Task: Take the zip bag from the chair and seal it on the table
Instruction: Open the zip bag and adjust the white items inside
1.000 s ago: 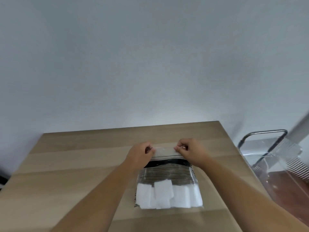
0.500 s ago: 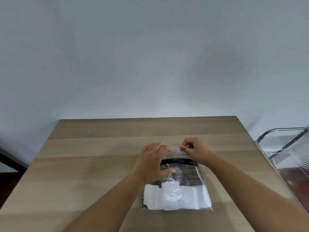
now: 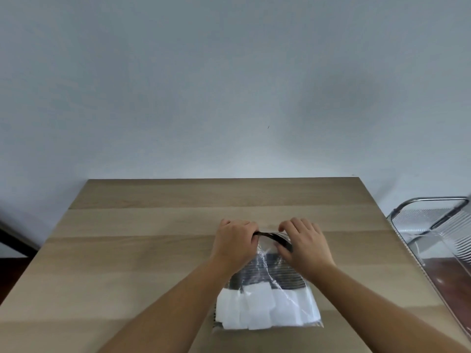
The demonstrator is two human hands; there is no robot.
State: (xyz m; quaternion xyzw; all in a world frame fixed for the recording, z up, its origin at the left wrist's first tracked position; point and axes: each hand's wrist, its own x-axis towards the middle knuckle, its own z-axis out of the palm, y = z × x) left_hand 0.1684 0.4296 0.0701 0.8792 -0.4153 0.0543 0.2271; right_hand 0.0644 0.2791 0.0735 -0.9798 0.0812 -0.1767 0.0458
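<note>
A clear zip bag (image 3: 267, 296) lies flat on the wooden table (image 3: 153, 250), with a dark striped item and several white squares inside. My left hand (image 3: 235, 244) holds the left end of the bag's top edge, fingers curled around it. My right hand (image 3: 304, 243) presses down on the right end of that edge, thumb under the dark strip. The top of the bag bulges up between both hands. The zip line itself is mostly hidden by my fingers.
A transparent chair with a chrome frame (image 3: 433, 225) stands right of the table, close to its edge. A plain pale wall rises behind the table's far edge. A dark strip of floor or furniture (image 3: 12, 238) shows at the left.
My left hand moved from lying flat over the bag to gripping the left end of its top edge. Both hands drew closer together and the bag's top buckled upward.
</note>
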